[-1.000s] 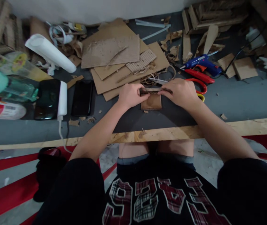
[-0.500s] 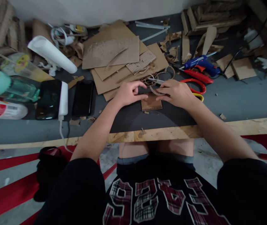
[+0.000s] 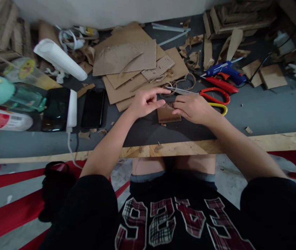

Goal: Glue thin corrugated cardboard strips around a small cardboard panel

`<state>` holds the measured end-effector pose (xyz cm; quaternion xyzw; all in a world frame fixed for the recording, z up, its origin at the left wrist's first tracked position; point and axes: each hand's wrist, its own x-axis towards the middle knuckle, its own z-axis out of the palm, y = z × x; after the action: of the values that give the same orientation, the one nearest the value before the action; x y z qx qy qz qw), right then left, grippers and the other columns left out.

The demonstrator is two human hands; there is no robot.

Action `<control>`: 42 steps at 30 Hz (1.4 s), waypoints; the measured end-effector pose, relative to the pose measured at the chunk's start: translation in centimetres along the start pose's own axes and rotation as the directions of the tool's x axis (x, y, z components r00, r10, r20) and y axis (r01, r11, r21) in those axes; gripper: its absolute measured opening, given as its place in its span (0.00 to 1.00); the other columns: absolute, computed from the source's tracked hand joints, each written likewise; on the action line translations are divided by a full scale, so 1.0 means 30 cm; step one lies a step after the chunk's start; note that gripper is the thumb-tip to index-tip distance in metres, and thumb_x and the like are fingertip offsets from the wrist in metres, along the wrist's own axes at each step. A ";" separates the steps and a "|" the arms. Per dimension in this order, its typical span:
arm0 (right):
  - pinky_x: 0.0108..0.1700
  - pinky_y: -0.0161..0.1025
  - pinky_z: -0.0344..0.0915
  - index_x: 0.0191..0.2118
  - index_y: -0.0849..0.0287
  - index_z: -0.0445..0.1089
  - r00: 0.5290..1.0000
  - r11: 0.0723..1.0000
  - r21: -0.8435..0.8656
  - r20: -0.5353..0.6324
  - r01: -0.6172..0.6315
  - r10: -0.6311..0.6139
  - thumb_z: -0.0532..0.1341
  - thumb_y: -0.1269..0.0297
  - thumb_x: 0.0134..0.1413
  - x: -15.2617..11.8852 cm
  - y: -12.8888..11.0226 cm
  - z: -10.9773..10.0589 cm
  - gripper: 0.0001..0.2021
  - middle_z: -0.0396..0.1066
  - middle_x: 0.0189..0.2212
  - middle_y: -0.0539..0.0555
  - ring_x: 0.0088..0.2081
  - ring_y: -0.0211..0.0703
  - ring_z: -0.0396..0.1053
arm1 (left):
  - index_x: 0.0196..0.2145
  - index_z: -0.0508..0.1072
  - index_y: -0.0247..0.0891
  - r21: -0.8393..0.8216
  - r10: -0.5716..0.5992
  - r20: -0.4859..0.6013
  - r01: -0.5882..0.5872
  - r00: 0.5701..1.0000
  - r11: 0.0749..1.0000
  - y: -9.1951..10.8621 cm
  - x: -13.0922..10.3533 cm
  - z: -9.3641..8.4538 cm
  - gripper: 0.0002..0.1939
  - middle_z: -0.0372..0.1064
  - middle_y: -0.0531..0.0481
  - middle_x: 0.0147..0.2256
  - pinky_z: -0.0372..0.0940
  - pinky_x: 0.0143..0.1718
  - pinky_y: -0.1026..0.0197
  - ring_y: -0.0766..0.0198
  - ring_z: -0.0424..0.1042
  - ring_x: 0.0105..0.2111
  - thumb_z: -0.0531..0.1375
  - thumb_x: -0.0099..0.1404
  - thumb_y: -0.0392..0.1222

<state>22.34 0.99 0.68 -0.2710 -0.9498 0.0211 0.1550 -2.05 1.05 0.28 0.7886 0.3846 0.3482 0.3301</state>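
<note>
My right hand (image 3: pixel 193 107) is closed, thumb and fingers pinching a thin corrugated cardboard strip (image 3: pixel 169 105) over a small cardboard square (image 3: pixel 170 114). Facing it from the left is my left hand (image 3: pixel 148 101), index finger stretched out and thumb apart from it. The left thumb tip lies close by the strip's end; whether it touches, I cannot tell. Just beyond my fingers lie scissors (image 3: pixel 217 95) with red and yellow handles, their blades pointing left. Curled cardboard strips (image 3: pixel 189 81) surround the blade tips.
Stacked cardboard sheets (image 3: pixel 124 59) lie behind my hands. A blue glue gun (image 3: pixel 226 72) and a red-handled tool (image 3: pixel 222 84) are to the right. Leftward are a black phone (image 3: pixel 93 108), a white roll (image 3: pixel 59 59) and bottles (image 3: pixel 4 118). A wooden edge (image 3: pixel 168 148) borders the table.
My right fingers have drawn together further over the strip and square. My left index finger has straightened, and the strip now shows lower and flatter between the hands.
</note>
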 end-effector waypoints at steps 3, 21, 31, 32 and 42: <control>0.34 0.39 0.52 0.34 0.58 0.73 0.999 0.999 -0.034 0.039 -0.014 0.015 0.39 0.44 0.70 0.002 0.000 0.013 0.32 0.71 0.29 0.53 0.31 0.41 0.68 | 0.29 0.79 0.38 0.040 -0.007 0.008 0.007 1.000 0.999 0.001 0.001 -0.005 0.24 0.63 0.54 0.17 0.47 0.21 0.64 0.73 0.51 0.17 0.59 0.64 0.63; 0.34 0.39 0.60 0.39 0.55 0.73 0.957 0.960 0.014 -0.076 -0.280 0.280 0.56 0.59 0.66 -0.012 0.021 0.032 0.11 0.77 0.37 0.54 0.40 0.45 0.74 | 0.27 0.77 0.40 0.513 0.022 0.171 -0.108 0.985 0.851 -0.074 0.003 -0.028 0.13 0.70 0.52 0.23 0.53 0.28 0.64 0.68 0.64 0.23 0.60 0.63 0.49; 0.39 0.43 0.67 0.40 0.57 0.74 0.948 0.952 0.072 -0.093 -0.299 0.305 0.58 0.63 0.63 -0.006 0.020 0.045 0.08 0.74 0.47 0.59 0.48 0.51 0.72 | 0.47 0.78 0.42 0.472 -0.029 0.048 0.003 0.998 0.882 -0.077 0.008 -0.017 0.17 0.76 0.48 0.38 0.63 0.38 0.62 0.64 0.72 0.34 0.67 0.61 0.49; 0.41 0.43 0.68 0.40 0.57 0.74 0.948 0.951 0.087 -0.091 -0.298 0.305 0.58 0.64 0.63 -0.005 0.019 0.044 0.07 0.73 0.50 0.59 0.50 0.51 0.71 | 0.45 0.79 0.42 0.475 -0.034 0.062 0.000 0.998 0.880 -0.074 0.009 -0.015 0.15 0.77 0.47 0.41 0.63 0.40 0.61 0.63 0.73 0.36 0.66 0.62 0.48; 0.44 0.44 0.69 0.45 0.58 0.73 0.931 0.926 0.102 -0.009 -0.363 0.366 0.58 0.63 0.63 0.002 0.011 0.034 0.10 0.76 0.46 0.58 0.49 0.51 0.73 | 0.42 0.81 0.40 0.492 -0.063 0.091 0.010 0.994 0.871 -0.059 0.012 -0.008 0.12 0.79 0.46 0.40 0.66 0.41 0.59 0.62 0.75 0.37 0.63 0.66 0.48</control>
<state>22.15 1.34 -0.32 -0.4349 -0.8785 0.0925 0.1746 -2.74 2.26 -0.88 0.8560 0.4577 0.1914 0.1453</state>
